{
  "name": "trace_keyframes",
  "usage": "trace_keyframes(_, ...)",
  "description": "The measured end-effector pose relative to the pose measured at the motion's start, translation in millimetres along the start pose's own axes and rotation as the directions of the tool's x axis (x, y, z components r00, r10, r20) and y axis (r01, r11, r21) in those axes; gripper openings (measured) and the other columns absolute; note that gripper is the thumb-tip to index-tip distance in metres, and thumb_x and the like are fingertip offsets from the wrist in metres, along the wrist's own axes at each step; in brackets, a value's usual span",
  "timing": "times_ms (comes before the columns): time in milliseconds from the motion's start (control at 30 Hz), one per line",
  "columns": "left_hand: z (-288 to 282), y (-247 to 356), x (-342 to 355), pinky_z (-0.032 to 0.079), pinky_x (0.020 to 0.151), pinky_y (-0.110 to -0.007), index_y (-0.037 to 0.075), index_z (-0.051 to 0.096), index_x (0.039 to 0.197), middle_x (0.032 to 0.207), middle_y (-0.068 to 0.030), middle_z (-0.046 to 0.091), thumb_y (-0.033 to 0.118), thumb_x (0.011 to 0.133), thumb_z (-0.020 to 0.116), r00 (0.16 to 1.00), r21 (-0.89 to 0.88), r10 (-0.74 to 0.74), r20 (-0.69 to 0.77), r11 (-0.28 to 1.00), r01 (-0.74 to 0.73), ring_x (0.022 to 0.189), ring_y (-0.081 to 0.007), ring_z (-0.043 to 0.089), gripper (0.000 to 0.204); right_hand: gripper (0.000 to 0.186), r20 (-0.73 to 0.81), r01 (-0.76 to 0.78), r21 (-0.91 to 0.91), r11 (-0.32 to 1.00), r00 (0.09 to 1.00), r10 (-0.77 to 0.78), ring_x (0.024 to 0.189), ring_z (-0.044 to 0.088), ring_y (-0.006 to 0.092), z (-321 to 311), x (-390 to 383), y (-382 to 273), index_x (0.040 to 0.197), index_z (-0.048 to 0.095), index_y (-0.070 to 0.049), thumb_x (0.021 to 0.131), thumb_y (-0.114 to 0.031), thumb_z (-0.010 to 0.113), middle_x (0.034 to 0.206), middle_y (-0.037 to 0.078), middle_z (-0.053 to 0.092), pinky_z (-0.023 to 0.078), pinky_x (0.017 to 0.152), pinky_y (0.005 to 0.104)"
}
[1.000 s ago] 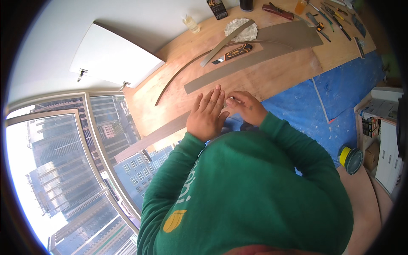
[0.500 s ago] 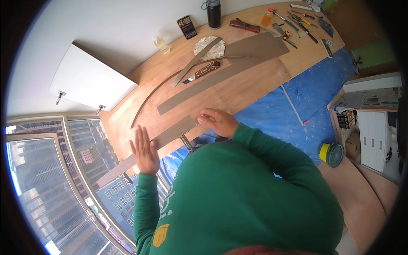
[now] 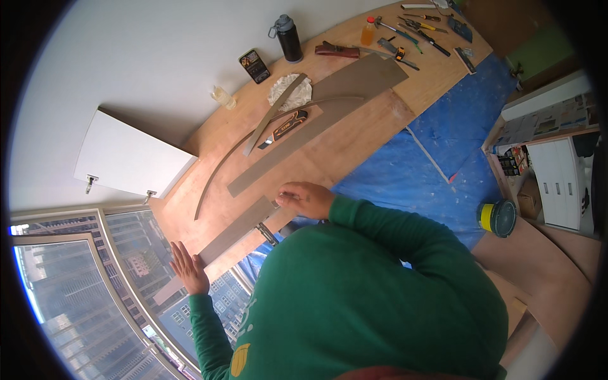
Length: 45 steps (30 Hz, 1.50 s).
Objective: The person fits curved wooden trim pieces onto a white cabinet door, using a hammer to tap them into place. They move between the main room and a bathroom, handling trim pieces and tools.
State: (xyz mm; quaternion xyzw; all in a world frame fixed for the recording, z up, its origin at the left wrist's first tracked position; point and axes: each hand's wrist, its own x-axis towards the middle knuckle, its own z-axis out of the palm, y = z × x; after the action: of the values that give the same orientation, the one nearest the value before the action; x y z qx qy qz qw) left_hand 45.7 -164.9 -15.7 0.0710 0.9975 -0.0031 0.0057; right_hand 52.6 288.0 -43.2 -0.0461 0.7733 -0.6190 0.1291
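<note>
A narrow grey-brown panel (image 3: 234,235) lies along the near edge of the wooden worktop, with a metal hinge (image 3: 266,234) sticking out on my side. My left hand (image 3: 190,268) is at the panel's left part, flat with fingers stretched. Whether its palm presses on the surface cannot be told. At the panel's right end, my right hand (image 3: 307,199) is closed, its fingers curled with the thumb against them. What those fingers pinch, if anything, is too small to name. Beyond lie a long grey-brown laminate sheet (image 3: 329,104) and an orange-and-black utility knife (image 3: 285,130).
A thin curved strip (image 3: 218,172), a crumpled white cloth (image 3: 297,94), a phone (image 3: 254,66) and a dark bottle (image 3: 289,39) occupy the worktop's back. Hand tools (image 3: 430,38) are spread at far right. A white hinged door (image 3: 130,155) leans at left. Blue sheeting (image 3: 418,164) covers the floor.
My left hand has slid left along the panel toward its far left end. My right hand stays at the right end, still closed. The whole view has shifted slightly.
</note>
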Motion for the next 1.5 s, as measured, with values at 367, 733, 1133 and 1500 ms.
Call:
trace_keyframes(367, -20.9, 203.2, 34.9, 0.037, 0.102, -0.047, 0.007, 0.063, 0.131, 0.128, -0.0112, 0.066, 0.04, 0.094, 0.066, 0.968, -0.284, 0.198, -0.151, 0.93, -0.235, 0.112, -0.029, 0.061, 0.05, 0.037, -0.241, 0.253, -0.117, 0.96, 0.931, -0.275, 0.1, 0.067, 0.0328, 12.4, -4.2, 32.0, 0.109, 0.067, -0.004, 0.101, -0.04, 0.062, 0.109, 0.017, 0.067, 0.052, 0.086, 0.0418)
trace_keyframes(733, -20.4, 214.9, 51.4, 0.046, 0.076, -0.043, 0.009, 0.069, 0.09, 0.084, -0.0086, 0.069, 0.048, 0.08, 0.079, 0.977, -0.405, 0.211, -0.035, 0.891, -0.207, 0.079, -0.0316, 0.065, 0.041, 0.045, -0.56, -0.654, 0.045, 0.755, 0.609, 0.561, 0.068, 0.064, 0.0282, -121.6, -158.8, 211.9, 0.084, 0.065, 0.0, 0.096, -0.043, 0.065, 0.075, 0.015, 0.068, 0.052, 0.067, 0.0433)
trace_keyframes(1133, -4.9, 209.4, 69.4, 0.046, 0.092, -0.051, 0.002, 0.064, 0.121, 0.106, -0.0159, 0.067, 0.084, 0.078, 0.056, 0.946, -0.056, 0.317, -0.069, 0.945, -0.321, 0.099, -0.0373, 0.063, 0.093, 0.019, -0.801, -0.419, -0.235, 0.877, 0.595, 0.07, 0.085, 0.06, 0.0136, -553.8, 7.3, 387.4, 0.11, 0.067, -0.006, 0.093, -0.013, 0.07, 0.091, 0.001, 0.064, 0.048, 0.076, 0.0289)
trace_keyframes(1500, -19.4, 223.8, 56.8, 0.02, 0.122, -0.059, 0.006, 0.038, 0.152, 0.155, -0.0229, 0.042, 0.091, 0.081, 0.033, 0.962, 0.082, 0.128, 0.24, 0.985, -0.151, 0.144, -0.0422, 0.04, 0.11, 0.058, -0.632, -0.674, -0.605, 0.424, 0.73, 0.26, 0.138, 0.051, 0.0338, -887.6, 200.4, 529.3, 0.149, 0.051, -0.014, 0.101, -0.047, 0.054, 0.15, 0.014, 0.054, 0.039, 0.115, 0.0431)
